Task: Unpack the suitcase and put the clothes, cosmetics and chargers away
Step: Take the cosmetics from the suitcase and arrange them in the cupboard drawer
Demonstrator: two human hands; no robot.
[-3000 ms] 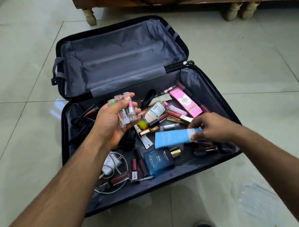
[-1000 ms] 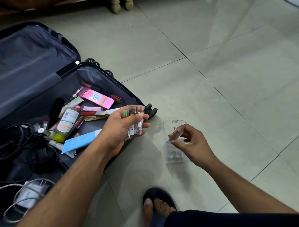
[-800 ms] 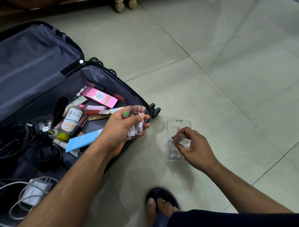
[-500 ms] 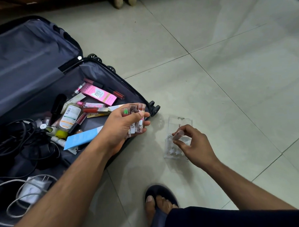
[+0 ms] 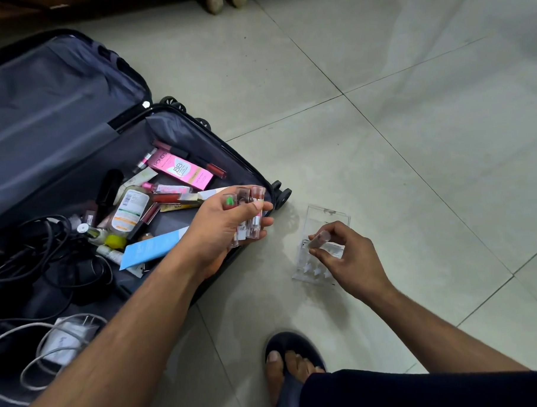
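Clear organiser (image 5: 321, 250) on floor right of suitcase (image 5: 196, 135): right hand (image 5: 346, 258) pinches one lipstick (image 5: 318, 239) over it, left hand (image 5: 228, 226) grips three lipsticks (image 5: 246, 216); next, likely seat it in a slot.

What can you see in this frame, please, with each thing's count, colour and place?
suitcase: one, black with grey lining, open flat on the floor at left.
pink box: one, in the suitcase's near half.
blue tube: one, light blue, in the suitcase below the bottle.
white bottle: one, yellow cap, among the cosmetics.
black cables: a tangle, suitcase's left side.
white charger: one, with white cable, suitcase's lower left.
clear organiser: one, transparent, on the floor right of the suitcase.
lipsticks: about three, clear-cased, in the left hand.
small tube: one, pinched over the organiser.
left hand: grips the lipsticks.
right hand: pinches the small tube.
foot: one, in a dark sandal.
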